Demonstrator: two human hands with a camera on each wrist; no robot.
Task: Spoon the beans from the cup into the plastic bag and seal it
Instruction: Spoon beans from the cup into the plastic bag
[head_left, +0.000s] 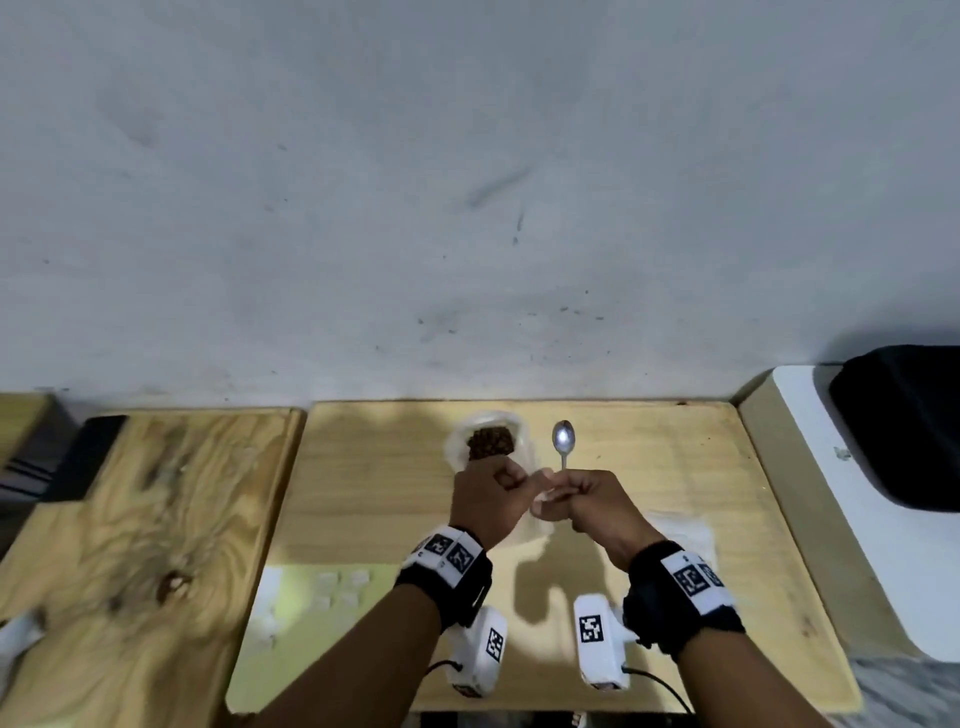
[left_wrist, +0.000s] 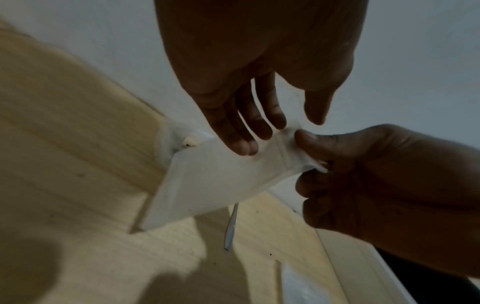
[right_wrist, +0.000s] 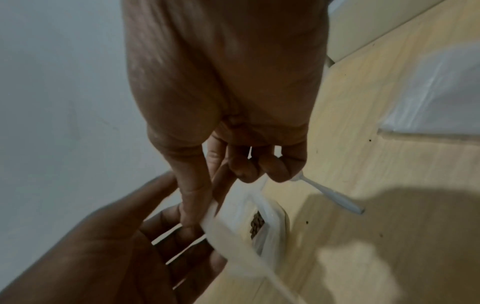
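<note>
A translucent cup (head_left: 491, 441) of brown beans (head_left: 491, 440) stands at the back of the light wooden table (head_left: 675, 467). Just in front of it both hands hold a small clear plastic bag (left_wrist: 221, 181) up off the table by its top edge. My left hand (head_left: 519, 480) has its fingers (left_wrist: 244, 144) on one face and its thumb behind the lip. My right hand (head_left: 558, 488) pinches the same edge between thumb and forefinger. Its other fingers curl round the handle of a metal spoon (head_left: 563, 441), whose empty bowl points away. Beans (right_wrist: 257, 224) show past the bag (right_wrist: 239, 236).
Another clear bag (head_left: 685, 530) lies flat on the table to the right. A white unit with a black top (head_left: 883, 467) borders the right side. A grained wooden board (head_left: 130, 519) adjoins on the left. A pale yellow sheet (head_left: 332, 592) lies at the front left. A grey wall rises behind.
</note>
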